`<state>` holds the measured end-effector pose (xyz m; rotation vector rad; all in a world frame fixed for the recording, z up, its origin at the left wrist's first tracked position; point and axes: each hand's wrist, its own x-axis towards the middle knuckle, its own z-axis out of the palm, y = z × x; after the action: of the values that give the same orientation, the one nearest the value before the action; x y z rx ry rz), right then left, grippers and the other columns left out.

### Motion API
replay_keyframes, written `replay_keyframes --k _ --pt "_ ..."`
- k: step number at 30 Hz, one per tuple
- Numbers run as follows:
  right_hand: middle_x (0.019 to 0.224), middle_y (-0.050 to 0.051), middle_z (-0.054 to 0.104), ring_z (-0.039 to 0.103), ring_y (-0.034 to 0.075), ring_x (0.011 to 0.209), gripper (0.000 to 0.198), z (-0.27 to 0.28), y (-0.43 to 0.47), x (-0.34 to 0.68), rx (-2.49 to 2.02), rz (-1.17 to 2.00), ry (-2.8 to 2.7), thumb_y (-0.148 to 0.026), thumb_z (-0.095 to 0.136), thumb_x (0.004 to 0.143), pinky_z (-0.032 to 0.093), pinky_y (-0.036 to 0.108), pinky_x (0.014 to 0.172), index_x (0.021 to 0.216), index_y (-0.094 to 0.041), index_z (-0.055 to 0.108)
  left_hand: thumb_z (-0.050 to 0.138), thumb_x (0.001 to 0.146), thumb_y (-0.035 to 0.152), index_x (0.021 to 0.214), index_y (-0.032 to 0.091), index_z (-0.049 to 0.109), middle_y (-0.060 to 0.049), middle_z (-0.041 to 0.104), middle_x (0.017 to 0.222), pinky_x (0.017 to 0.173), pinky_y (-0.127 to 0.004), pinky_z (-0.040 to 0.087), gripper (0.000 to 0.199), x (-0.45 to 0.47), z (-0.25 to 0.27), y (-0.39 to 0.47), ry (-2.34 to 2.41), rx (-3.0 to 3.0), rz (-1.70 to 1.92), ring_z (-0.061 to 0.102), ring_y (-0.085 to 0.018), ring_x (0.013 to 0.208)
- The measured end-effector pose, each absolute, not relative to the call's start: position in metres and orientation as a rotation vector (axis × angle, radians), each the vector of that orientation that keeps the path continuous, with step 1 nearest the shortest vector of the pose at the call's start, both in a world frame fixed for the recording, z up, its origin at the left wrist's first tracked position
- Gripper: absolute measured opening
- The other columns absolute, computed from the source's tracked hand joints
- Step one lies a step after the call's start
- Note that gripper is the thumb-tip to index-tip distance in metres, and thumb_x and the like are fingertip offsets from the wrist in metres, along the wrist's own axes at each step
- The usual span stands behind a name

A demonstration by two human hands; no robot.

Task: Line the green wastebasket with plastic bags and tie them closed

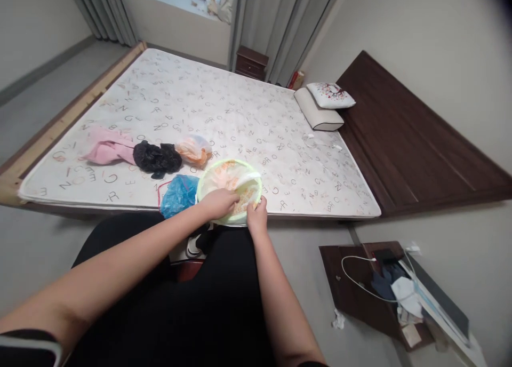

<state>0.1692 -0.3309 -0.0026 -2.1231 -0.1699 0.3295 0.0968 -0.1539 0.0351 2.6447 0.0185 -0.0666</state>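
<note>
— Green plastic, is that a bin [208, 179] at the bed's near edge?

— Yes, a pale green bin, round rim up, with a thin clear bag [236, 181] lining it. It sits at the edge of the mattress [240, 116], right in front of the person's lap.

— And the hands?

— In the head view, the left hand [219, 202] lies over the near rim, fingers curled down onto the bag inside; they look closed on the film. The right hand [257, 215] is at the rim's right side, fingers pinched shut on the bag's edge there.

— What lies around it?

— A blue bag [178, 194] touches the bin's left side. Behind that, a black bag [157, 158], an orange-tinted bag [194, 149] and a pink cloth [108, 147] lie in a loose row on the mattress. Two pillows [324, 106] rest at the far end by the dark headboard [404, 137].

— Anything on the floor?

— A dark nightstand [352, 287] to the right, with a white cable [360, 281] and papers on it.
</note>
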Motion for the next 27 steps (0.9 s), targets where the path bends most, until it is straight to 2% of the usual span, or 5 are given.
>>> replay_keyframes --k 2,9,17,21,27 --pt "0.115 0.012 0.072 0.068 0.029 0.103 0.055 -0.004 -0.334 0.162 -2.138 0.314 -0.174 -0.030 0.054 0.087 0.052 0.036 0.087 0.140 -0.019 0.050 0.052 0.087 0.019 0.099 0.020 0.077 -0.008 0.076 0.096 0.090 -0.036 0.054 0.028 0.122 0.023 -0.149 -0.018 2.565 -0.323 0.071 -0.025 0.092" --pt "0.115 0.006 0.073 0.070 0.023 0.102 0.056 -0.023 -0.338 0.141 -1.891 0.290 -0.182 -0.026 0.053 0.084 0.053 0.034 0.091 0.140 -0.023 0.051 0.046 0.090 0.019 0.126 0.013 0.072 -0.011 0.070 0.133 0.107 -0.030 0.048 0.045 0.175 -0.008 -0.094 0.401 2.387 -0.211 0.065 -0.024 0.122" --pt "0.112 0.007 0.074 0.071 0.023 0.101 0.054 -0.033 -0.332 0.156 -1.827 0.283 -0.035 -0.022 0.054 0.080 0.055 0.034 0.089 0.134 -0.022 0.054 0.053 0.094 0.057 0.163 0.029 0.034 -0.015 0.025 0.170 0.118 -0.071 0.009 0.077 0.141 -0.048 -0.149 0.290 2.765 -0.746 0.014 -0.046 0.155" --pt "0.109 0.007 0.075 0.072 0.025 0.097 0.056 -0.031 -0.331 0.151 -1.887 0.325 -0.115 -0.023 0.056 0.081 0.056 0.035 0.086 0.137 -0.023 0.053 0.058 0.091 0.059 0.166 0.027 0.023 -0.018 0.023 0.169 0.117 -0.073 -0.002 0.089 0.138 -0.073 -0.142 0.287 2.700 -1.078 0.008 -0.048 0.156" --pt "0.110 0.008 0.074 0.071 0.027 0.099 0.054 -0.028 -0.330 0.154 -1.910 0.333 -0.121 -0.024 0.056 0.083 0.056 0.038 0.088 0.136 -0.023 0.054 0.057 0.093 0.054 0.166 0.034 0.020 -0.011 0.014 0.172 0.116 -0.074 0.012 0.084 0.152 -0.090 -0.142 0.208 2.623 -1.165 0.013 -0.048 0.155"
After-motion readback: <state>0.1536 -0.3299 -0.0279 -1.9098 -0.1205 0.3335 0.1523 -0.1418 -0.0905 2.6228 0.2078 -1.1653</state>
